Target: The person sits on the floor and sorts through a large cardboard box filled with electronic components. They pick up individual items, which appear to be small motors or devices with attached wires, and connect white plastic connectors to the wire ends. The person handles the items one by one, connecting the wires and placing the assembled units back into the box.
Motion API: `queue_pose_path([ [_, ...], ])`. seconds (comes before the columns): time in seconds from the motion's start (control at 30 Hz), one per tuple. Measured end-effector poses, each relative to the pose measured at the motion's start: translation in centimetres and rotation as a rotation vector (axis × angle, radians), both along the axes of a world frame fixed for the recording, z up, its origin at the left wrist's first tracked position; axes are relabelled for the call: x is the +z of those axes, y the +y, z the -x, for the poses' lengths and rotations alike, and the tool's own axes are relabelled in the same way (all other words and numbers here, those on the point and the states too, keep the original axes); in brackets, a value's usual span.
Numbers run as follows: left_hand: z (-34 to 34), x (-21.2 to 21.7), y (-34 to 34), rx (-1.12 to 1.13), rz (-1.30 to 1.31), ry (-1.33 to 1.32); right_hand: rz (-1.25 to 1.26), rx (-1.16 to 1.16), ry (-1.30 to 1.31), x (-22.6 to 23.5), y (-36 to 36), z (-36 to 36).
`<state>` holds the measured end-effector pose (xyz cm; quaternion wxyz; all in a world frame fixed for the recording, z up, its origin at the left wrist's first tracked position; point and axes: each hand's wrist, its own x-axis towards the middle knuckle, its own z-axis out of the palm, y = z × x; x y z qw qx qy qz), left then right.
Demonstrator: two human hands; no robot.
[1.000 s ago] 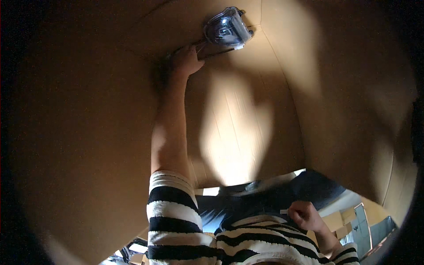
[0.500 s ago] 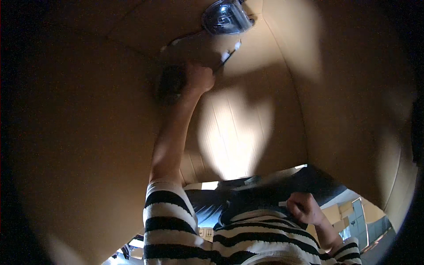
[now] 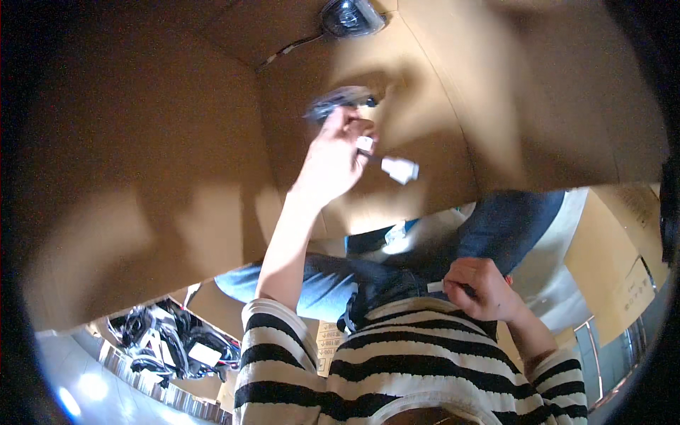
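The frame is dim and warm inside the cardboard box [image 3: 163,177], with dark vignetting curving round the left, upper and right edges from the fisheye lens. Daylight enters from the lower middle and lower left, where a glare spot sits, and a hand shadow falls across the upper middle. The left hand [image 3: 333,159] and the bagged item [image 3: 340,103] it holds are motion-blurred.

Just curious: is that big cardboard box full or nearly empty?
Nearly empty: the box shows bare walls, with one clear packet at its far end.
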<state>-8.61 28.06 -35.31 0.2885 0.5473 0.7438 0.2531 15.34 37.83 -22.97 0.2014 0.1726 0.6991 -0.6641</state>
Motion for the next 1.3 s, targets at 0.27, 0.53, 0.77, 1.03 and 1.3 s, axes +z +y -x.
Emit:
queue_pose_path([
  [0.27,-9.0,9.8,-3.5,0.099,-0.109,-0.487,-0.181,-0.247,0.088,4.7,-1.6,-1.4],
  [0.53,-13.7,14.9,-6.4,-0.148,-0.275,-0.482,-0.038,-0.451,0.263,7.4,-2.3,-5.0],
  [0.77,-16.1,16.2,-7.6,-0.091,-0.528,-0.276,-0.114,-0.34,0.202,9.1,-4.1,-6.3],
  [1.03,-16.3,16.3,-7.9,-0.09,-0.586,0.098,-0.335,-0.544,0.27,8.4,-6.6,-6.9],
  [1.3,-17.7,16.3,-7.8,-0.076,-0.541,0.145,-0.367,-0.656,0.336,6.9,-7.6,-6.6],
])
